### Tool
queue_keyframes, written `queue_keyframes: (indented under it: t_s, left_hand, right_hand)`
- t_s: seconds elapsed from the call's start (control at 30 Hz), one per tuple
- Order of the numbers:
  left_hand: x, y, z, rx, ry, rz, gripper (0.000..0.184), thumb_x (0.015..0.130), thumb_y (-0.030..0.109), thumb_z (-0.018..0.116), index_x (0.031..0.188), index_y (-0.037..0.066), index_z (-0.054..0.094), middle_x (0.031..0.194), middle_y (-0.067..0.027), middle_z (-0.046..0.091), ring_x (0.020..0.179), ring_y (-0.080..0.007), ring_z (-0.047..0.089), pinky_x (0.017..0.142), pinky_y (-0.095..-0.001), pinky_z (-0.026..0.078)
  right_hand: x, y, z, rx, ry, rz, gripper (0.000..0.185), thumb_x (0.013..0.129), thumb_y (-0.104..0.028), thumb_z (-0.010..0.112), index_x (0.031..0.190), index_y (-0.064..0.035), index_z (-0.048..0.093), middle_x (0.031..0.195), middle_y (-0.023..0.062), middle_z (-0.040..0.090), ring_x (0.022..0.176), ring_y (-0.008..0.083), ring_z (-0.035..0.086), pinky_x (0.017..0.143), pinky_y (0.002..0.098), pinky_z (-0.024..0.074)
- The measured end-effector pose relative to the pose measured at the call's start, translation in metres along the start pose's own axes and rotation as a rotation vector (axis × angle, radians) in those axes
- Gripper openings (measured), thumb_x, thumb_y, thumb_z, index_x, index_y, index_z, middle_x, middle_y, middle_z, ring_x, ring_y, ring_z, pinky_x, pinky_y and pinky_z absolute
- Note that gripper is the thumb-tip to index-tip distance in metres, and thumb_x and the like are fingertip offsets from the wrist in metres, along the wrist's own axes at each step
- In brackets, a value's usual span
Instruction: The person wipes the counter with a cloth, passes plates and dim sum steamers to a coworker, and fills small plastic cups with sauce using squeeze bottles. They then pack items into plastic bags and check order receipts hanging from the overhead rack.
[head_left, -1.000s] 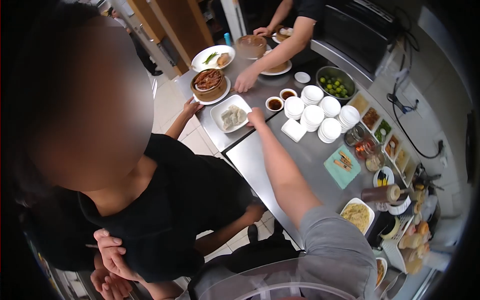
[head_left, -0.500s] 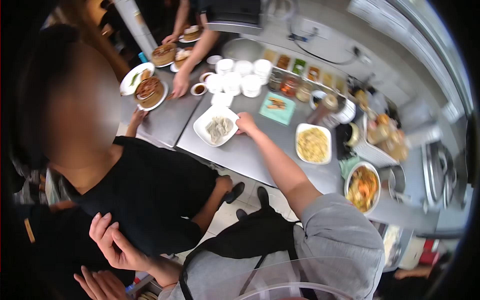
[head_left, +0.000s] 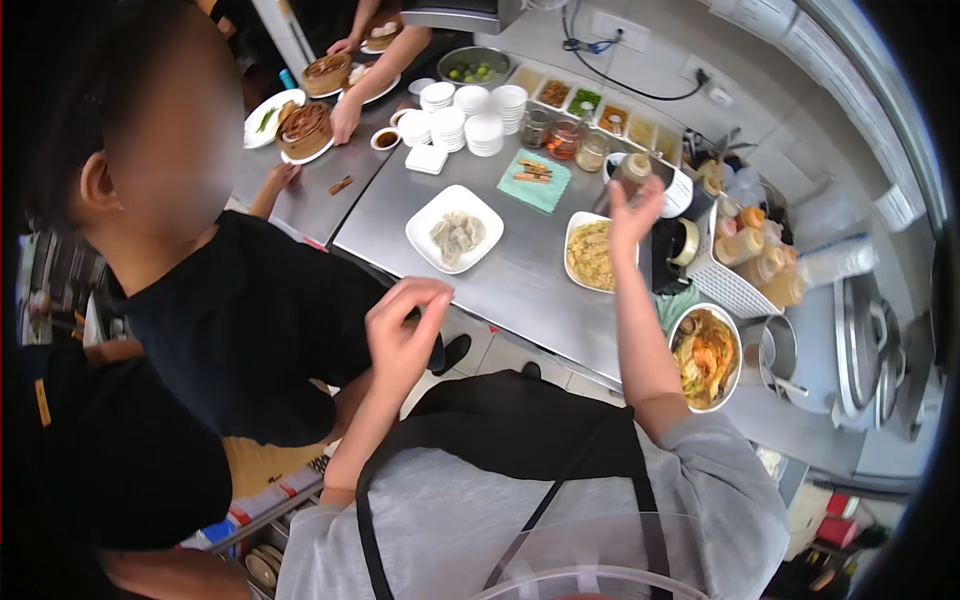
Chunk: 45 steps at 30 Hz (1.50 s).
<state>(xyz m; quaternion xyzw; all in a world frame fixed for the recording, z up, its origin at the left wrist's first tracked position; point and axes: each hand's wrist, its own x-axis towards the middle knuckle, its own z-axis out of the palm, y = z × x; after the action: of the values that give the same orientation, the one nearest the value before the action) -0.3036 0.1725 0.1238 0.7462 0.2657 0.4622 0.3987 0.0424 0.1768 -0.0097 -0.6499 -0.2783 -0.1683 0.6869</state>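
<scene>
Near the counter's front edge, my left hand (head_left: 405, 322) is raised, its fingers loosely bent and holding nothing. Beyond it, apart from the hand, a square white bowl (head_left: 428, 208) with pale dumplings (head_left: 457, 236) rests on the steel counter (head_left: 375, 235). My right hand (head_left: 636, 215) is lifted with fingers spread, in front of a capped sauce bottle (head_left: 632, 170); no grip on the bottle shows. Left of my right wrist is a white dish of yellow food (head_left: 591, 252). Further right sits a round bowl of mixed cooked food (head_left: 706, 356).
Stacked white dishes (head_left: 484, 132), sauce (head_left: 386, 140), a green cloth (head_left: 535, 182) and jars (head_left: 563, 139) are at the back. A bottle basket (head_left: 735, 280) is right. A person in black (head_left: 255, 325) stands left; another person's hand (head_left: 345, 118) is near the steamers (head_left: 305, 125).
The dumpling bowl, earlier held in my right hand over the far counter, now stands nearer, released. My right hand has moved right to the bottle; my left hand has moved up and right.
</scene>
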Motion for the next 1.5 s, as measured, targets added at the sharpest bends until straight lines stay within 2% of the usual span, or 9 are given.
queue_keyframes:
  t_s: [0.13,0.2,0.33,0.43,0.63,0.87,1.07,1.27,1.5]
  left_hand:
    - [-0.028,-0.111,0.033,-0.124,-0.014,-0.494,0.012,0.077,0.011,0.06,0.075,-0.002,0.061,0.067,-0.0019,0.058,0.058,-0.0045,0.051,0.054,-0.0184,0.04]
    - [-0.039,-0.143,0.03,-0.112,-0.143,-0.609,0.014,0.081,0.013,0.056,0.083,0.0,0.059,0.072,-0.0033,0.059,0.068,-0.0085,0.055,0.063,-0.021,0.044]
    - [-0.032,-0.162,0.045,-0.28,0.006,-0.843,0.022,0.082,0.013,0.054,0.098,-0.002,0.051,0.085,-0.0089,0.058,0.073,-0.014,0.058,0.065,-0.0245,0.047]
    - [-0.007,-0.183,0.057,-0.65,0.188,-1.068,0.039,0.083,0.005,0.044,0.117,-0.005,0.026,0.107,-0.0199,0.046,0.085,-0.0274,0.058,0.071,-0.0337,0.051]
    - [0.015,-0.211,0.072,-0.721,0.26,-0.962,0.043,0.075,-0.01,0.034,0.116,-0.001,0.032,0.107,-0.0174,0.047,0.09,-0.0284,0.056,0.07,-0.0341,0.053]
    - [0.022,-0.182,0.075,-0.599,0.178,-0.813,0.047,0.075,-0.009,0.035,0.121,0.0,0.031,0.108,-0.0195,0.048,0.089,-0.0276,0.057,0.069,-0.0345,0.053]
    - [0.03,-0.16,0.081,-0.641,0.084,-0.827,0.047,0.075,-0.008,0.036,0.122,0.0,0.032,0.107,-0.0172,0.048,0.091,-0.0245,0.055,0.068,-0.0316,0.053]
    - [0.032,-0.139,0.091,-0.642,-0.057,-0.842,0.047,0.075,-0.007,0.037,0.121,-0.001,0.032,0.108,-0.0181,0.048,0.09,-0.0263,0.056,0.069,-0.0339,0.053]
    - [0.041,-0.1,0.127,-0.597,-0.443,-0.893,0.047,0.073,-0.005,0.038,0.119,-0.004,0.032,0.106,-0.0198,0.05,0.088,-0.029,0.058,0.069,-0.0341,0.053]
  right_hand:
    - [0.025,0.038,0.006,-0.03,-0.052,0.129,0.074,0.062,-0.019,0.075,0.118,0.0005,0.033,0.116,0.0176,0.041,0.109,0.0266,0.041,0.09,0.0345,0.0326]
    - [0.029,0.043,0.012,-0.027,-0.143,0.134,0.075,0.062,-0.019,0.075,0.119,0.0,0.031,0.118,0.019,0.04,0.111,0.027,0.041,0.091,0.0344,0.0321]
    - [0.037,0.063,0.018,0.061,-0.181,0.132,0.068,0.065,-0.018,0.073,0.117,-0.0024,0.032,0.109,0.017,0.048,0.101,0.025,0.048,0.086,0.0336,0.0367]
    - [0.039,0.054,0.014,0.065,-0.21,0.071,0.068,0.065,-0.019,0.074,0.116,0.0006,0.033,0.107,0.0156,0.047,0.099,0.0218,0.048,0.085,0.03,0.0376]
    - [0.043,0.032,0.011,-0.009,-0.366,0.062,0.068,0.064,-0.019,0.073,0.116,-0.0011,0.033,0.108,0.0178,0.049,0.099,0.0254,0.049,0.085,0.0335,0.038]
    - [0.043,0.059,0.007,0.001,-0.394,0.123,0.078,0.063,-0.024,0.075,0.121,0.0009,0.03,0.113,0.0191,0.046,0.105,0.0269,0.046,0.088,0.0333,0.0359]
    - [0.029,0.0,-0.03,-0.054,-0.132,0.208,0.071,0.066,-0.025,0.072,0.121,0.0014,0.036,0.117,0.0191,0.044,0.107,0.0251,0.044,0.09,0.0356,0.0347]
    - [-0.028,-0.068,-0.029,-0.199,-0.798,0.005,0.054,0.066,-0.02,0.07,0.113,-0.0055,0.049,0.113,0.0182,0.048,0.106,0.0301,0.045,0.092,0.035,0.0346]
    - [-0.045,-0.118,-0.057,-0.623,-0.782,-0.127,0.066,0.061,-0.032,0.071,0.119,-0.0134,0.047,0.122,0.0256,0.038,0.11,0.0381,0.04,0.093,0.0398,0.034]
